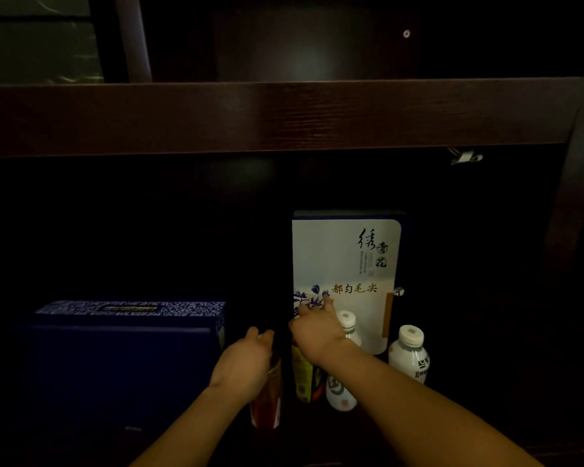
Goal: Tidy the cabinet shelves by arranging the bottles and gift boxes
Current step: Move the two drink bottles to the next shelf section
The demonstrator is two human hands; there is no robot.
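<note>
One red bottle (266, 401) stands upright in the left hand (241, 364).

Lettering on the shelf goods

On the white gift box (346, 264) "都匀毛尖" is printed in gold below black calligraphy, "绣青花" (the small print beside it is illegible). The gold strip on the blue gift box (122, 332) and the label on the white bottle (409, 357) cannot be read.

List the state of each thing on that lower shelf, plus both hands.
red bottle: upright, gripped at the top
yellow bottle: upright, top hidden
middle white bottle: upright, capped
right white bottle: upright, capped, untouched
white gift box: standing upright behind the bottles
blue gift box: lying flat
left hand: grips the red bottle's top
right hand: over the yellow bottle's top, grip unclear
</note>
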